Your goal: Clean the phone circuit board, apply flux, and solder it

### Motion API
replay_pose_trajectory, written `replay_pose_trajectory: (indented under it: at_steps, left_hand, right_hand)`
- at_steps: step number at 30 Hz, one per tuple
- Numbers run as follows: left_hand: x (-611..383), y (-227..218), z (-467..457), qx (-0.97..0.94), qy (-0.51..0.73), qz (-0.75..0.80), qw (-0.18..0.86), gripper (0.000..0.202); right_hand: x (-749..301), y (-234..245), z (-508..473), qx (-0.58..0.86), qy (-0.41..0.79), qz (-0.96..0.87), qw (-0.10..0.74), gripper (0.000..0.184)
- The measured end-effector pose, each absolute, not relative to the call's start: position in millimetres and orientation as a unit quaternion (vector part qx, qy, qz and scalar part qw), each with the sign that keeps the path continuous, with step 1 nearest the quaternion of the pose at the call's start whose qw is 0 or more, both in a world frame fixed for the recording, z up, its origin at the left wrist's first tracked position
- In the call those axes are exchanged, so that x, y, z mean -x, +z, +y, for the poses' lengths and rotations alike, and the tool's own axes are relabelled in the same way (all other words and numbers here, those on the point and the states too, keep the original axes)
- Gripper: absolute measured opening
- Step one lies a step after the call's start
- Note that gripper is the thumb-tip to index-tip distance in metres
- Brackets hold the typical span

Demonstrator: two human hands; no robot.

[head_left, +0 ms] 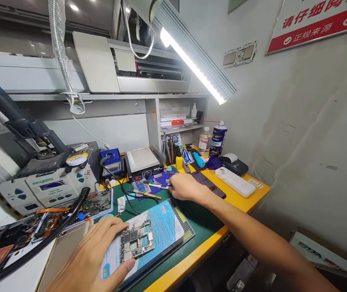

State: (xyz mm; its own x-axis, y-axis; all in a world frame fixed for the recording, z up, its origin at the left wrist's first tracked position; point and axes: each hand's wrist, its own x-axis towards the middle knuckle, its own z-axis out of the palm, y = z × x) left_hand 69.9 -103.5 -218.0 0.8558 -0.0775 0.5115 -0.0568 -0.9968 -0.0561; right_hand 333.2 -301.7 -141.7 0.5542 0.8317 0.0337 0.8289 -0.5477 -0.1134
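A bare phone circuit board [137, 240] lies on a blue-and-white flat package [166, 227]. At its left side rests my left hand [96, 253], thumb and fingers spread apart over the package, with fingertips near the board's upper and lower left edges. Farther back on the bench, my right hand [184, 186] is closed at the handle end of a white toothbrush [158, 185]. The brush head has dark bristles and points left; the fingertips are partly hidden. Just in front of it lies a gold-coloured pen-like tool [147, 194] on the green mat [205, 217].
A rework station [52, 182] with a black hose [48, 239] stands left, beside a tray of parts [96, 207]. Behind are a hot plate [143, 162] and a yellow bottle [178, 161]. Rightward lie a dark phone [208, 184] and a white power bank [236, 182]. A lamp [196, 52] hangs above.
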Motion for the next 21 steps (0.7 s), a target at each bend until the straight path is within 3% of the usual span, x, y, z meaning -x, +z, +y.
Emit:
replay_pose_trajectory:
  at_steps: [13,21]
  left_hand:
    - [-70.5,-259.7,-80.5,0.969,-0.247,0.017,-0.011,0.066]
    - [-71.2,-263.3,-75.7,0.971,-0.237,0.015,-0.015,0.067]
  right_hand:
    - [-368.8,-152.4,-442.4,0.954,-0.027,-0.289,0.080,0.037]
    - [-409.7,-165.8,-415.4,0.929,-0.016,-0.361,0.081,0.034]
